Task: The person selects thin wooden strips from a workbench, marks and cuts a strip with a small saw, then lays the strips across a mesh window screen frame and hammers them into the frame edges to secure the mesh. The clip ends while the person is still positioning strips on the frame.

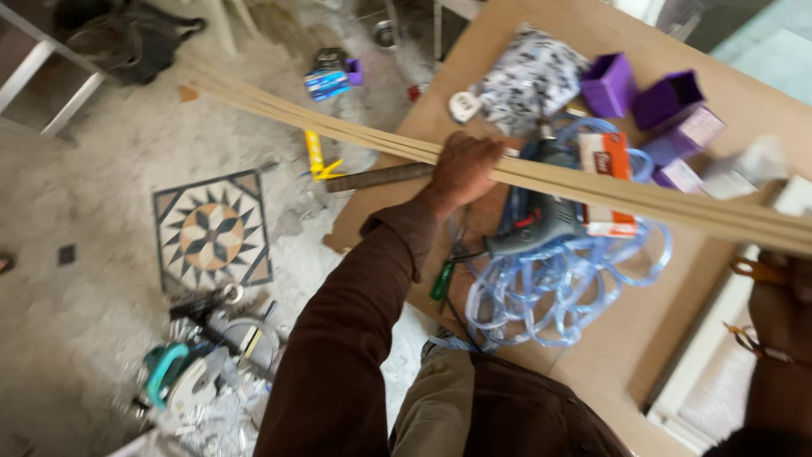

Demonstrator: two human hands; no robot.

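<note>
Left hand [463, 169]: closed around a bundle of long pale wooden strips [355, 135], gripped near mid-length; strips run level from upper left over the floor to the right edge, passing above the board; right hand [782, 288]: at the right edge, blurred, near the strips' far end, grip cannot be told; brown board [609, 338]: lying flat, carrying a power drill [541, 216], a coil of clear blue hose [558, 288], purple boxes [651, 97], an orange-and-white carton [607, 165], a patterned cloth bag [529, 76]; green-handled screwdriver [441, 281] at the board's near edge; floor: star-pattern tile [211, 230], circular saw [190, 377] amid debris, yellow clamp [317, 156]
</note>
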